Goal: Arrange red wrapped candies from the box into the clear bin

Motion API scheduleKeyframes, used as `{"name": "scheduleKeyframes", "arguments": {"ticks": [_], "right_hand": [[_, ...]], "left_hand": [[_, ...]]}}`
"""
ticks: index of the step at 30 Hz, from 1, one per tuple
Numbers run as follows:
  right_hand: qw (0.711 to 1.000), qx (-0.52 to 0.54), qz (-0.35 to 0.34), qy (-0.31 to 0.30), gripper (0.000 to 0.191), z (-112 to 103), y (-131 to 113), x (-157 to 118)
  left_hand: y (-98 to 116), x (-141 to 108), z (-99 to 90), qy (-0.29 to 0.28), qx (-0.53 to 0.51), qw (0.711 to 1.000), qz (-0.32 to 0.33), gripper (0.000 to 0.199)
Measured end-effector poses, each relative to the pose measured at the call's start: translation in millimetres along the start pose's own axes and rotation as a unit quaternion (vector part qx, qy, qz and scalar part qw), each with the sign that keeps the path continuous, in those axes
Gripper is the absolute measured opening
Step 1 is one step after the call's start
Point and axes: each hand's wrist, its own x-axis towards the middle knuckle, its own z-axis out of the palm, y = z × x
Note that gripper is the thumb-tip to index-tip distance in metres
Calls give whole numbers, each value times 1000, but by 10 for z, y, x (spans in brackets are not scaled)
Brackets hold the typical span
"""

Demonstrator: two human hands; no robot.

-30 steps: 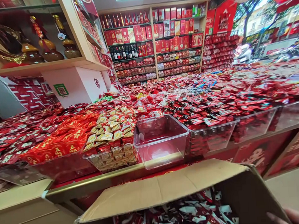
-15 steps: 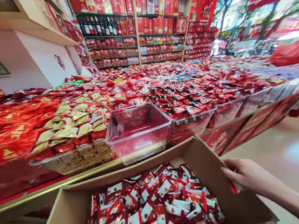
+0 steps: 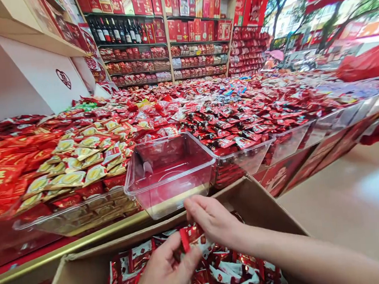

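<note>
A small red-and-white packet (image 3: pixel 191 237) is held between my two hands, over an open cardboard box. My left hand (image 3: pixel 168 266) comes from below, its thumb and forefinger closed about the packet's left side. From the right, my right hand (image 3: pixel 217 223) reaches across with curled fingers closed at the packet's other end; its fingertips are partly hidden. Beneath them, the cardboard box (image 3: pixel 267 208) holds many similar red-and-white packets (image 3: pixel 140 251). Just beyond the right hand is a clear plastic bin (image 3: pixel 169 185) with nothing inside.
Clear bins heaped with gold-and-red packets (image 3: pixel 79 157), red bags (image 3: pixel 2 178) and dark red packets (image 3: pixel 234 125) flank the bare bin. A gold-coloured counter edge (image 3: pixel 69 245) runs behind the box. Shelves at the back carry bottles (image 3: pixel 115 32) and red boxes.
My right hand has moved left from the box's right side to above its middle. My left hand has come into view, and a packet is now between both hands. The view has shifted slightly.
</note>
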Motion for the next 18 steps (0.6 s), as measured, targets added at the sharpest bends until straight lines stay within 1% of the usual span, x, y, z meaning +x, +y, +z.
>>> {"name": "scheduleKeyframes", "arguments": {"ticks": [1, 3, 6, 7, 10, 12, 15, 18], "right_hand": [[999, 32, 5, -13, 40, 58, 25, 15], [992, 107, 44, -47, 36, 84, 94, 8], [977, 168, 103, -78, 37, 20, 185, -26], [976, 168, 111, -79, 38, 1, 201, -34], [981, 150, 109, -53, 41, -10, 209, -47], [978, 161, 113, -73, 40, 4, 198, -59], [972, 165, 118, -114, 38, 13, 191, -90], [983, 128, 95, -91, 35, 15, 196, -118]], "left_hand": [[62, 52, 16, 0, -27, 1000, 7, 44], [124, 107, 12, 16, -57, 998, 3, 38], [83, 84, -35, 41, -53, 998, -20, 34], [53, 66, -47, 48, -49, 997, -22, 33], [-10, 25, -46, 84, -42, 996, -12, 31], [-5, 12, -30, 108, -53, 993, -2, 29], [57, -7, -9, 142, -102, 984, -9, 27], [113, -20, 7, 166, -167, 971, -26, 28]]}}
